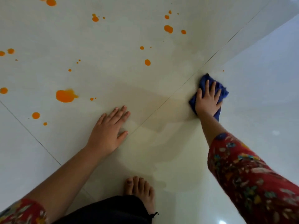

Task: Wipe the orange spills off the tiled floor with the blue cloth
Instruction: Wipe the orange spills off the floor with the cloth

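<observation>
Pale glossy tiled floor (161,38), head view, fills the frame. One thin dark grout line (212,58) runs diagonally, and a second (29,131) crosses the lower left.

- Orange spills (65,96): largest blot at mid-left; smaller drops scattered over the upper and left tiles, several cut by the frame edge.
- Faint yellowish damp smear (153,126): between the hands.
- Crumpled blue cloth (206,79): on the floor just right of the diagonal line, well apart from the large blot, mostly covered by the right grip (207,102), whose spread fingers press flat on it.
- Left grip (107,135): fingers straight, palm flat on bare tile.
- Bare foot (139,188): bottom centre, heel hidden by a dark garment (105,210).
- Red floral sleeve (250,175): cut off at the corner.
- Open tile to the right, with bright glare.
</observation>
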The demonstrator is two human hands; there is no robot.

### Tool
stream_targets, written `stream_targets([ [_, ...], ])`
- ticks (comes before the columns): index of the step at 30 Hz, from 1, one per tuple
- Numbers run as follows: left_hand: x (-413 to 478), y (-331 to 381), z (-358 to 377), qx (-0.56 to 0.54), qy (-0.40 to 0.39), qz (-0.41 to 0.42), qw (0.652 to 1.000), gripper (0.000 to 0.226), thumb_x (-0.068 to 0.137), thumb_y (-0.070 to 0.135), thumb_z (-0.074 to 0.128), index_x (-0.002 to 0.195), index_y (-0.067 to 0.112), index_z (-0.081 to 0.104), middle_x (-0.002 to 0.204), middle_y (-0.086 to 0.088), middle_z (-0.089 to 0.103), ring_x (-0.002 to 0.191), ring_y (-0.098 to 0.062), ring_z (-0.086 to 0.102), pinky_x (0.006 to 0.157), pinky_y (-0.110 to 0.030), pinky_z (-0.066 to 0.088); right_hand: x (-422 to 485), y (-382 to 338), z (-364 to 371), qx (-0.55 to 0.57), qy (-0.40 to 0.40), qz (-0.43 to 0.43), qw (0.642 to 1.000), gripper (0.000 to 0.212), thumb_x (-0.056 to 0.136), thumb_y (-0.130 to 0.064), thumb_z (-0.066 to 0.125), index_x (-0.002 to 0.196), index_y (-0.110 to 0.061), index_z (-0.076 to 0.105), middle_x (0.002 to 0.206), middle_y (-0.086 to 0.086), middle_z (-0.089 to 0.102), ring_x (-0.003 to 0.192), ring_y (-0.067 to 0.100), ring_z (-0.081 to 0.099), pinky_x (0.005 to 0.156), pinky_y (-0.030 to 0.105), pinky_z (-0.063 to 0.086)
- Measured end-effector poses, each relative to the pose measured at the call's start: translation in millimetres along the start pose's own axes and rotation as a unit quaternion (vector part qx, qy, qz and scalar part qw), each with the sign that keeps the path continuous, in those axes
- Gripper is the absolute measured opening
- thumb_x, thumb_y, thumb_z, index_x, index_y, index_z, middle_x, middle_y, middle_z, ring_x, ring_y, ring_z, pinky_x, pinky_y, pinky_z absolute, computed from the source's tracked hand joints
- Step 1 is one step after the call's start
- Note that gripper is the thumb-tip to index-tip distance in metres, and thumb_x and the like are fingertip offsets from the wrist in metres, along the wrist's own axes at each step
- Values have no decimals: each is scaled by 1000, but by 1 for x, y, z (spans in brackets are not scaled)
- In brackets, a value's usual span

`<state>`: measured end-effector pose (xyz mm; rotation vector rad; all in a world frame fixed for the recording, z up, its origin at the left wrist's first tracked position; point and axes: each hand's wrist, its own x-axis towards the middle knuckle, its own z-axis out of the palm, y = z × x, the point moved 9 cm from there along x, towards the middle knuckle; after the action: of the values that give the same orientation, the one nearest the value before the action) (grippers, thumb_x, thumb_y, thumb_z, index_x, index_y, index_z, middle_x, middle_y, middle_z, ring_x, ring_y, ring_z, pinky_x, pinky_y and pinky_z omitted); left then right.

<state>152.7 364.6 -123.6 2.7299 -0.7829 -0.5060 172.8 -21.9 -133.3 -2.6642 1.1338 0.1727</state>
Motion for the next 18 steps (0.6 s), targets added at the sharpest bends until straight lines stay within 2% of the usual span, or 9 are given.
stream_targets([
  [3,3,-2,-1,-29,4,-15,999,67,86,51,25,149,30,31,159,12,18,145,-11,22,114,-41,24,-23,-35,12,-34,-33,-196,979,54,101,-49,26,152,-42,10,161,-15,0,150,19,-3,118,44,-1],
  [5,4,-2,-5,-17,14,-16,1000,63,88,48,28,147,29,37,157,10,25,143,-12,28,112,-40,29,-50,-18,16,-58,-51,-275,958,53,100,-52,24,152,-44,13,160,-18,2,150,16,-2,118,41,-1],
  [6,6,-2,-7,-10,19,-15,1000,61,88,47,30,145,28,41,156,9,30,142,-14,33,109,-39,32,-45,-3,10,-56,-48,-267,961,54,98,-53,22,151,-44,15,160,-18,5,150,16,0,118,42,1],
  [9,11,4,-14,-1,45,-11,999,57,88,46,36,137,22,52,148,3,45,132,-21,46,100,-38,39,12,31,-9,-18,-2,-81,997,56,97,-53,22,151,-44,14,162,-13,6,150,18,1,118,51,5],
  [11,24,13,-15,15,53,4,998,57,88,46,37,138,21,51,147,2,47,129,-22,48,100,-38,38,33,18,-8,-3,6,-12,1000,56,99,-49,25,152,-42,11,163,-12,3,150,20,-1,117,55,5],
  [12,32,20,-14,25,49,18,998,59,89,47,36,141,22,48,150,3,43,133,-21,45,104,-38,35,31,3,-5,-3,3,-33,999,56,100,-48,28,152,-42,11,162,-12,3,150,20,-1,118,54,4],
  [15,59,40,-4,49,21,53,997,65,89,51,31,147,25,37,158,4,27,144,-18,29,112,-40,24,-8,-21,5,-31,-12,-215,976,54,100,-50,27,151,-43,14,160,-17,3,150,18,-1,118,44,0],
  [16,66,44,0,50,13,55,997,66,88,52,29,147,25,37,158,4,26,145,-18,28,113,-39,22,-16,-11,5,-33,-18,-225,974,53,99,-50,26,151,-44,15,160,-19,4,150,16,0,118,43,0],
  [18,71,45,4,50,9,52,997,68,87,52,29,148,24,37,158,4,26,144,-18,29,112,-39,22,-1,22,-3,-16,8,-128,992,52,99,-48,28,150,-45,17,161,-17,7,150,17,2,118,46,3],
])
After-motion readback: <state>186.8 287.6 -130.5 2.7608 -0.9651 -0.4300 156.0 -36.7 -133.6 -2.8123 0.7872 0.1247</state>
